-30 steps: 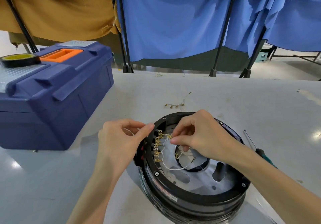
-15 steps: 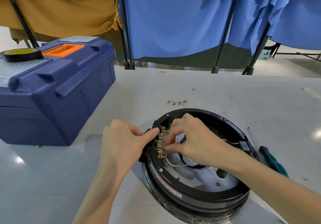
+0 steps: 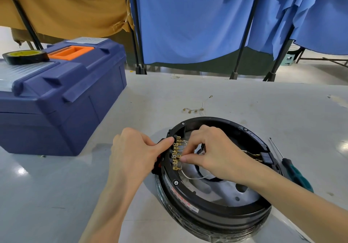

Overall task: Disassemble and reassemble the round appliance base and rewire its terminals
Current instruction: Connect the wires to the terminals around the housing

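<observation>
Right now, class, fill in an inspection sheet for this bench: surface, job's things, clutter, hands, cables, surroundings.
Surface: pale table, glossy, lightly marked.
Job's things: round black base lying open; a row of brass terminals on its left inner rim.
Clutter: screwdriver right of the base; blue toolbox at left, with a tape roll on its lid.
Hands: left hand grips the base's rim, thumb beside the terminals; right hand pinches at one of the terminals.
Cables: white wire loops inside the base; a loose lead with brass connectors lies behind it.
Surroundings: blue curtains and tan cloth on black stands.
</observation>
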`<move>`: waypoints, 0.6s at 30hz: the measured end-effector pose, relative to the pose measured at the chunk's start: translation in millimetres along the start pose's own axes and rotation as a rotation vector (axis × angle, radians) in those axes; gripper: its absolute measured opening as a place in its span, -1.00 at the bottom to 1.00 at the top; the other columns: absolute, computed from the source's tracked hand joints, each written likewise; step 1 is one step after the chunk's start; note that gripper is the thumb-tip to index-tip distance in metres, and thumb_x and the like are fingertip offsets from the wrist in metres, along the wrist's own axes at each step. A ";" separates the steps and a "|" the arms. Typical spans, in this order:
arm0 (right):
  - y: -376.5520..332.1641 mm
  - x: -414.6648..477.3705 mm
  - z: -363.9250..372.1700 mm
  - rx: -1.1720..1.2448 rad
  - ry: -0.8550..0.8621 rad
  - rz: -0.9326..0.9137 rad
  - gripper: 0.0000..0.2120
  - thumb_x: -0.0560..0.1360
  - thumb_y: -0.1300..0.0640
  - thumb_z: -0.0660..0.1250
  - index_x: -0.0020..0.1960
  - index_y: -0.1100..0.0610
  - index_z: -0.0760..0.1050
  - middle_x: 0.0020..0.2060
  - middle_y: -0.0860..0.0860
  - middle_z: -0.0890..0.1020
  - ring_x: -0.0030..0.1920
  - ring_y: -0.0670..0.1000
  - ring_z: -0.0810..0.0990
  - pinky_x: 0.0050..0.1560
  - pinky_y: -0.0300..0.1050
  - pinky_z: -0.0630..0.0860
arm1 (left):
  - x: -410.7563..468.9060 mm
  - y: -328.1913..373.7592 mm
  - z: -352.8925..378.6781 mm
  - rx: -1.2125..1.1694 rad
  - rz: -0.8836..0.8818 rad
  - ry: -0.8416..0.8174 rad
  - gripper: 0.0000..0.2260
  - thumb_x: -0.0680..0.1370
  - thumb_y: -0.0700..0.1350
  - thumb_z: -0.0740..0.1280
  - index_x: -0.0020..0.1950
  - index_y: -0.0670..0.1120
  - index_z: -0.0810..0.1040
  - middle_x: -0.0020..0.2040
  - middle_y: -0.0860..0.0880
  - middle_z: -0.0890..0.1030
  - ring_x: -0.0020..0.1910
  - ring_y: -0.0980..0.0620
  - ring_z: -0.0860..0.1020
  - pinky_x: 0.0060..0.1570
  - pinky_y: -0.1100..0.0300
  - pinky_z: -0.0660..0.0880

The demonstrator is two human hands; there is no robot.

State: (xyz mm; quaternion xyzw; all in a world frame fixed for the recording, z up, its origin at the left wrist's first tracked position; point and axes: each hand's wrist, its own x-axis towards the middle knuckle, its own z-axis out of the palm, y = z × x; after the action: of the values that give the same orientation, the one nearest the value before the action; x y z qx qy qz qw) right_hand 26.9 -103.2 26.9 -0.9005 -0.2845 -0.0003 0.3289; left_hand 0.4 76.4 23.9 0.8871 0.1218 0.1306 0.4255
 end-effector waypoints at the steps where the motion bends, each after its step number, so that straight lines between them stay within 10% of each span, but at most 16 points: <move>1: -0.1 0.2 0.7 0.002 0.000 0.001 -0.89 0.41 0.08 0.52 -0.27 0.06 0.68 -0.31 -0.09 0.61 -0.14 -0.17 0.44 -0.13 -0.30 0.34 | 0.3 -0.2 0.0 0.001 0.002 -0.002 -0.52 0.32 0.23 0.53 -0.60 -0.10 0.54 -0.63 0.02 0.51 -0.44 -0.03 0.56 -0.30 0.06 0.59; 18: -21.5 5.9 21.0 -0.166 0.027 0.162 -0.79 0.41 0.31 0.38 -0.28 0.06 0.46 -0.26 -0.11 0.31 -0.21 -0.36 0.20 -0.21 -0.09 0.05 | -3.9 2.0 7.7 0.123 0.104 0.042 -0.52 0.41 0.18 0.47 -0.49 -0.19 0.57 -0.55 -0.12 0.54 -0.37 -0.15 0.56 -0.31 0.00 0.56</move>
State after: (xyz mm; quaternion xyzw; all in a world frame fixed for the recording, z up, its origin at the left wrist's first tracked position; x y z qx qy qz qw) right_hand 16.9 -74.3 24.3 -0.9445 -0.2052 -0.0095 0.2562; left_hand -0.5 68.4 20.3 0.9138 0.0925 0.1632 0.3602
